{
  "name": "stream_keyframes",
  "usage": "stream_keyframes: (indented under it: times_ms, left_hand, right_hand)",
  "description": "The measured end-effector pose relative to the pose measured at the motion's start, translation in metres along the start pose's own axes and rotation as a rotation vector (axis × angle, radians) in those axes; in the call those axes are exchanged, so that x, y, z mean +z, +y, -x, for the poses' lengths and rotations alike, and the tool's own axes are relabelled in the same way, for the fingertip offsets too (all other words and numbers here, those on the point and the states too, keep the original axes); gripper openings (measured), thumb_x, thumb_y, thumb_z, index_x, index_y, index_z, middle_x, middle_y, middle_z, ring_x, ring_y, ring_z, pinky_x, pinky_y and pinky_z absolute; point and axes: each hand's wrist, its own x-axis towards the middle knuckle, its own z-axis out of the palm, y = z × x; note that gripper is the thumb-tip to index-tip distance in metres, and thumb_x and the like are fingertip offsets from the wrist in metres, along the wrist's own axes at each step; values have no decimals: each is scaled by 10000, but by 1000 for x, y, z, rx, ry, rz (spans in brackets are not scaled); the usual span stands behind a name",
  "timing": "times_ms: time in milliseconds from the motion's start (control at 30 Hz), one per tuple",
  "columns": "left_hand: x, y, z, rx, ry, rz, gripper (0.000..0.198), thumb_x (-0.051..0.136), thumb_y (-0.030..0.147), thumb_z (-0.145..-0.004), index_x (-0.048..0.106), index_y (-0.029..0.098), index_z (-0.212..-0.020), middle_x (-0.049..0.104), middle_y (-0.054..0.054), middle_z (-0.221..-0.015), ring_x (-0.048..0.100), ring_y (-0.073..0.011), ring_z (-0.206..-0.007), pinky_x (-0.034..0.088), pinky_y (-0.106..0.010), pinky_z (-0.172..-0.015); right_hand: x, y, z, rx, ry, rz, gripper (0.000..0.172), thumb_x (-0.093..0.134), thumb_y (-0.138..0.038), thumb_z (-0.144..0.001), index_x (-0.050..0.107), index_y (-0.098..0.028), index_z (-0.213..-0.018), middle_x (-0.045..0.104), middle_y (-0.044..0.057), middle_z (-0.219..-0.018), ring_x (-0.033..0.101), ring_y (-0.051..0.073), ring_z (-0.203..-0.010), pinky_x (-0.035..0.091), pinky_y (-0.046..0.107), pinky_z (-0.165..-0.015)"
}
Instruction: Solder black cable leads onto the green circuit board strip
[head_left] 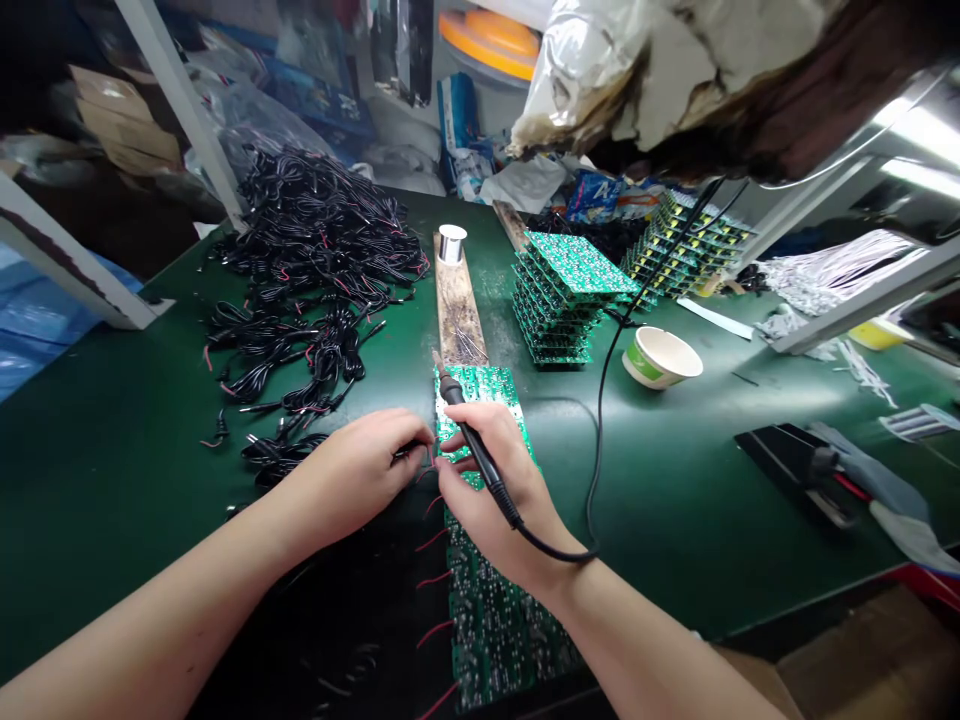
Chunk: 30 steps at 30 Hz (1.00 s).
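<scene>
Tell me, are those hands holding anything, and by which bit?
The right hand holds a soldering iron by its dark handle. The left hand seems to pinch a thin wire beside the green board; which part is too small to tell.

Green tabletop (697,520) — black cables (322,225), wooden strip (459,305), stacked circuit boards (559,310), paper bowl (661,360) on it

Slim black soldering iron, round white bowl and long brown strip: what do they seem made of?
Soldering iron: handle perhaps satin plastic or rubber, by its soft highlights. Bowl: probably smooth paper, by its thin rim and green print. Strip: likely rough wood, unevenly stained surface.
</scene>
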Motion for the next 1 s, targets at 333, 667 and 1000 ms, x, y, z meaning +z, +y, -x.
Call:
stream_keyframes:
  times_ms: [333,667,1000]
  left_hand:
    - [1,-3,0,-38,-27,136,312,503,444,-1029,747,253,-1069,784,-38,-1051,699,-237,-970,509,-341,-843]
    - [-7,-6,-3,-147,-63,289,375,556,573,-981,769,267,-1018,796,-10,-1028,706,-235,-977,521,-334,-879]
    - [3,-20,-54,-265,5,68,284,524,418,-913,739,235,-944,801,-39,-973,721,-254,-917,495,-340,-789]
  right_hand:
    - [-1,7,-3,-23,21,-20,457,611,-66,-996,581,-334,-1365,588,56,-1302,705,175,-1003,639,407,-979]
    - [-7,23,-4,76,29,-136,401,635,-157,-1006,585,-357,-1351,595,28,-1227,708,160,-959,668,342,-827]
    - [-55,6,-10,273,80,-16,187,671,-388,-1031,754,-281,-1159,755,27,-1035,698,158,-799,589,305,-676]
